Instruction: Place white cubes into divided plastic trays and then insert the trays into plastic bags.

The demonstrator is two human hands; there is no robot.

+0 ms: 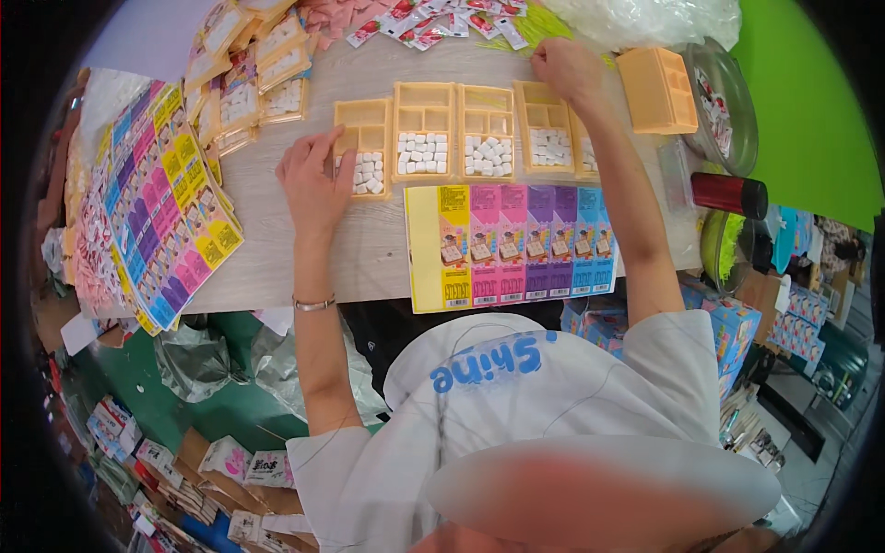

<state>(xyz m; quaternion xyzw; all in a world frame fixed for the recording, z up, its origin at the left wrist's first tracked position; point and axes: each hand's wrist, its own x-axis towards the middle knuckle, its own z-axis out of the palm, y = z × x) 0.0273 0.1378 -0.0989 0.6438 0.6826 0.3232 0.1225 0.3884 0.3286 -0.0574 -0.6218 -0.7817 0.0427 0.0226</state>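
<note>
My left hand (316, 177) rests at the left edge of the leftmost yellow compartment tray (362, 112), fingers apart, index finger and thumb touching it. White marshmallow-like pieces (369, 173) fill that tray's near compartment. To its right stand a second tray (424, 95), a third (486, 96) and a fourth (544, 112), each with white pieces at the near end. Beyond the fourth, a further tray is partly hidden under my right forearm. My right hand (567, 69) is closed beside a pile of thin green strips (546, 26); whatever its fingers hold is hidden.
A colourful printed sheet (516, 244) lies before the trays; more sheets (171, 198) are stacked at left. Filled trays (240, 101) pile up far left. Small sachets (429, 23) lie at the back. At right are stacked trays (650, 92), a metal bowl (745, 138) and a red cylinder (728, 195).
</note>
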